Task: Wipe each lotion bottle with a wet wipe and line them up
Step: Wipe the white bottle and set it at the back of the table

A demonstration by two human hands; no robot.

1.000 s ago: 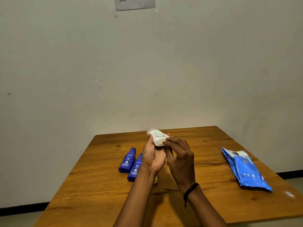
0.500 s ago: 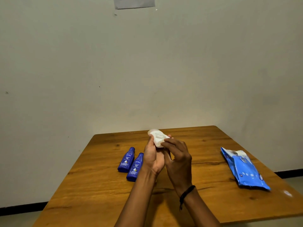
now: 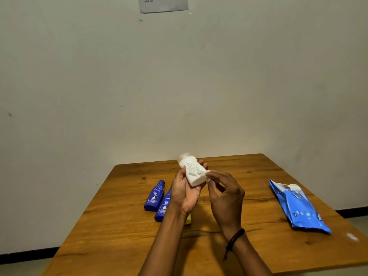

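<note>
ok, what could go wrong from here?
The white lotion bottle lies cradled in the left hand above the table; once wet, it could slip.
The right hand pinches only a small wad of wet wipe, so coverage may be patchy.
The left forearm hangs close over the blue Nivea bottles; setting down could nudge them.

Glossy wooden table (image 3: 127, 232), shiny plastic wipes pack (image 3: 300, 210)
</note>
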